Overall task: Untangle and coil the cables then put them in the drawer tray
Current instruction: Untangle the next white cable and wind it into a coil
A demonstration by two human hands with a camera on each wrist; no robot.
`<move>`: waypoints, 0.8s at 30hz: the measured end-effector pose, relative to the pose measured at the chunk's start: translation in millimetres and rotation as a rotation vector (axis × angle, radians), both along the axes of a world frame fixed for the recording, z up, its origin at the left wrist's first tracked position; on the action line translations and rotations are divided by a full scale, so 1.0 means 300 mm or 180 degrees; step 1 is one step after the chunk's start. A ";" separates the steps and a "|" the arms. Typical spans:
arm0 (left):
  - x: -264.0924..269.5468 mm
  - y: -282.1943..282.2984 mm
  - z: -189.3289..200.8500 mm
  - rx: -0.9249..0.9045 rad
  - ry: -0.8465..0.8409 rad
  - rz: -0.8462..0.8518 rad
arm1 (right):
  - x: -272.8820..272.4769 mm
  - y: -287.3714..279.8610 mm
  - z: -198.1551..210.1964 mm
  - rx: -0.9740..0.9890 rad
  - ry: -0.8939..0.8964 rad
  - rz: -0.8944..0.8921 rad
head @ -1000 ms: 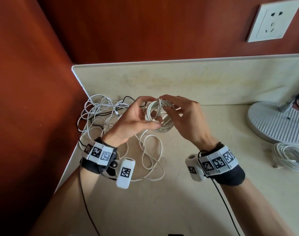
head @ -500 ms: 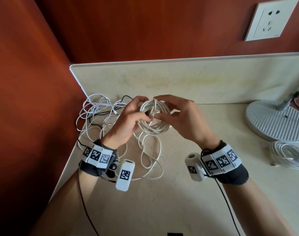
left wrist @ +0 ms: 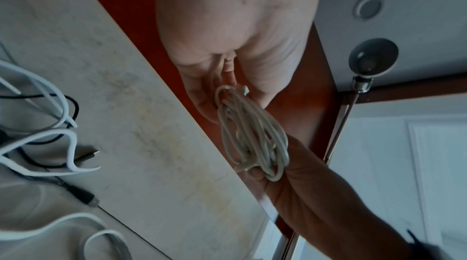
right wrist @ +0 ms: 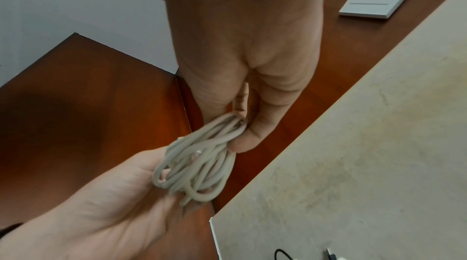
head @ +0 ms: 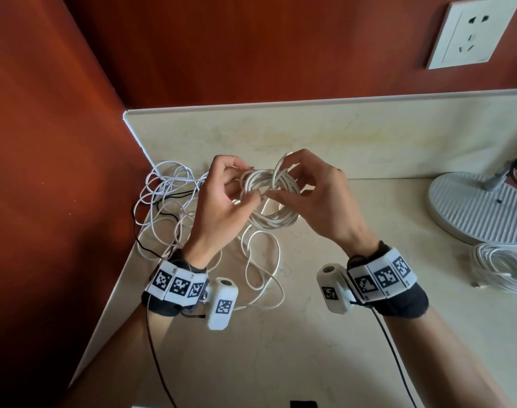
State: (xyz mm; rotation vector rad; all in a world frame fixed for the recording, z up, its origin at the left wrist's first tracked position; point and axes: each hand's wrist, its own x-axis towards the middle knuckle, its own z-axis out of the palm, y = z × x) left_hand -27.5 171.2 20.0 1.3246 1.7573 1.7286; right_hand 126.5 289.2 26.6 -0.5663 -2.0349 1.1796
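Both hands are up over the counter point(head: 325, 334) with a white coil point(head: 269, 198) held between them. Left hand point(head: 222, 207) has its fingers curled in, thumb and fingertips pinching the coil's near-left edge; right hand point(head: 319, 198) pinches the other side, thumb below and fingers bent over the top, with a stray loop poking up past its fingertips. Under the hands and off toward the corner lies a tangle point(head: 175, 207) of white and black cables, loose on the counter. A second coil point(head: 501, 269) sits far right, just beside a lamp base point(head: 475, 207). A socket point(head: 472, 30) is on the red wall above. From the left wrist, the coil point(left wrist: 252, 134) shows edge-on with a plug end tucked at the fingers, and a black USB plug point(left wrist: 87, 198) lies on the counter below. From the right wrist, the thumb point(right wrist: 255, 130) presses the strands flat against the fingers, and the left palm point(right wrist: 113, 204) cups the coil's far end.
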 end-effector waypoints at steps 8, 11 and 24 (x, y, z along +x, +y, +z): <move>0.004 0.004 0.017 -0.0069 0.0401 -0.0008 | 0.003 0.023 0.001 0.0135 0.0019 -0.0194; 0.005 0.013 0.015 -0.0022 0.0450 0.0039 | 0.008 0.034 0.000 0.0271 0.0069 -0.0188; -0.143 0.070 0.062 -0.0120 0.0151 -0.0970 | 0.020 0.027 0.001 -0.0452 0.0183 0.0203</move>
